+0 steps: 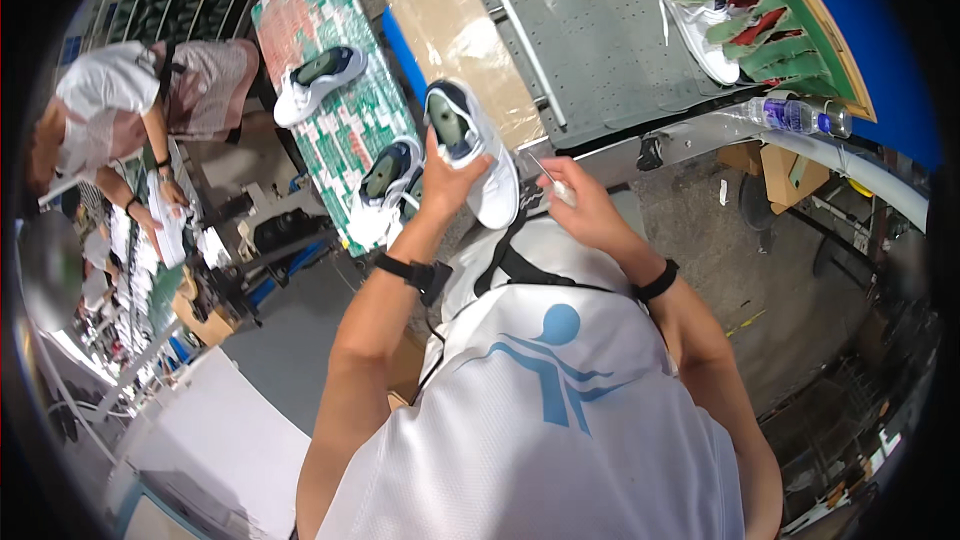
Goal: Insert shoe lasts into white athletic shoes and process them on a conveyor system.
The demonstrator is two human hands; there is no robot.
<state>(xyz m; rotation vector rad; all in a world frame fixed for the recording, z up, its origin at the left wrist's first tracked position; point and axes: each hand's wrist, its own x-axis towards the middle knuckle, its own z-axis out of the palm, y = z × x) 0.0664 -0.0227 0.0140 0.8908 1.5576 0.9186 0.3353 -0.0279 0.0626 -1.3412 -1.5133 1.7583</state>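
Observation:
My left hand [452, 175] is closed around a white sneaker [492, 190] with a dark green last inside it, its toe toward me. Just to the right, my right hand [590, 208] grips a small tool with a thin metal shaft and a pale handle [565, 194]; its exact kind does not show. The tool's tip is near the sneaker's side, and I cannot tell whether they touch. Left of my left hand, more white sneakers [378, 210] sit at the near end of a green, white and red patterned board [345, 25]. Farther up that board lies another white sneaker [335, 78].
A brown-covered bench top [440, 10] stands ahead, beside a grey perforated conveyor [590, 40]. At its right a white sneaker [700, 35] lies under green and red flaps [770, 40]. A plastic bottle [795, 116] rests on the rail. At left, a co-worker [110, 90] handles a white shoe.

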